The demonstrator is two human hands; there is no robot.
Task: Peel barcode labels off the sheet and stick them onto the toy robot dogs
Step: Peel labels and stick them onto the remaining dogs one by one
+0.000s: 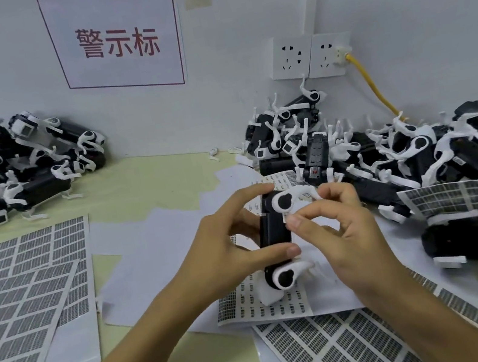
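A black toy robot dog [274, 235] with white legs stands on end in the middle of the table. My left hand [230, 246] grips its body, forefinger on the top end and thumb low on its side. My right hand [335, 227] is at the dog's right side, thumb and forefinger curled together and pressing a small white label against the body. Under the dog lies a partly used barcode label sheet [262, 304].
Fuller label sheets lie at the left [16, 284], the front right [340, 348] and the right [458, 199]. Heaps of robot dogs sit at the back left [15, 169] and the right [402, 152]. A yellow cable [374, 86] hangs from a wall socket.
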